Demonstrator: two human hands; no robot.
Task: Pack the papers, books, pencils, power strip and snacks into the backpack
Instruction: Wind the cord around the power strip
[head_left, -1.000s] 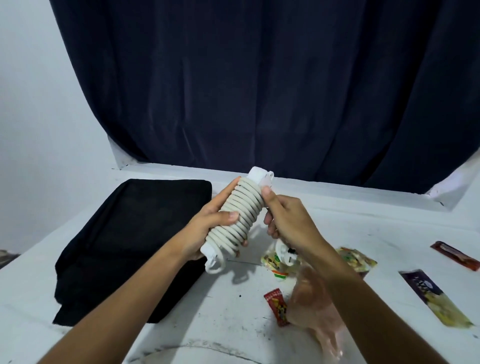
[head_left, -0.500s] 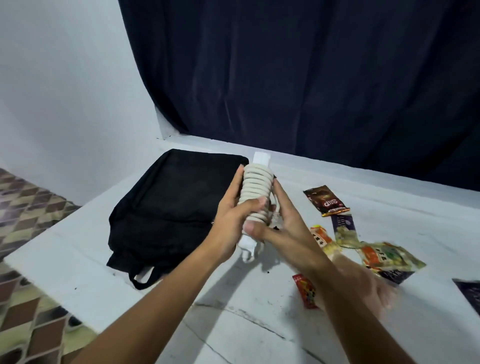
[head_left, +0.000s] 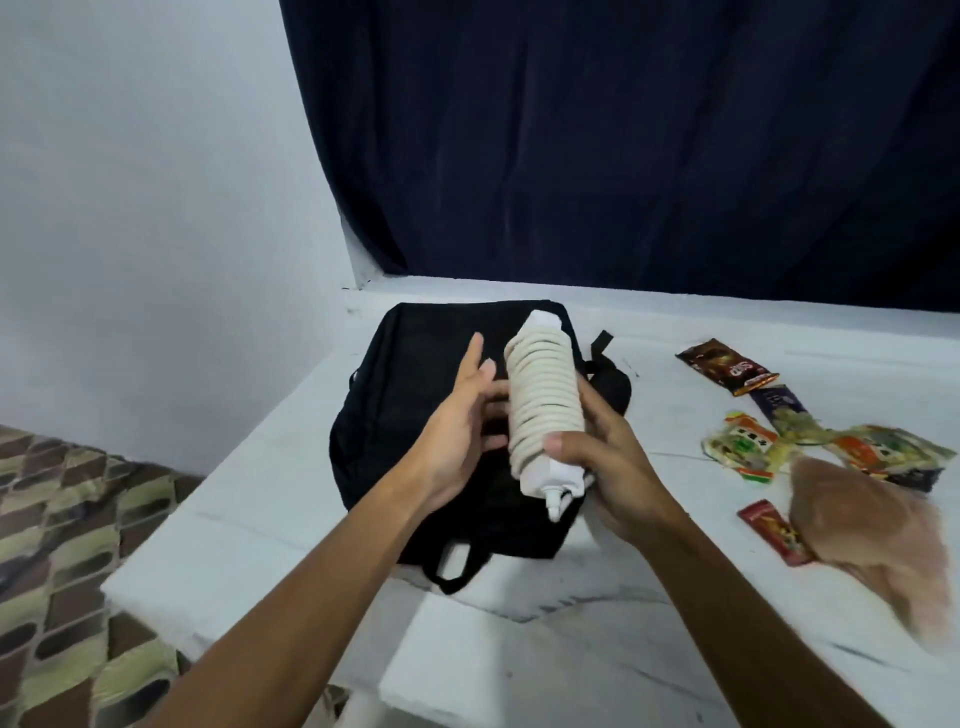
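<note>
Power strip (head_left: 543, 410), white with its pale cord coiled round it, is up over the flat black fabric backpack (head_left: 415, 415), gripped near its lower end by the right hand (head_left: 602, 467); the left hand (head_left: 462, 431) sits just beside the coil, fingers straight and relaxed, contact hard to judge. Backpack lies on the white marble table (head_left: 571, 649), looking closed from here. Colourful foil snack packets (head_left: 748, 441) are loose on the table to the right. Papers, books, pencils nowhere in view, possibly packed. I'd call it mid-task: strip next, snacks after
</note>
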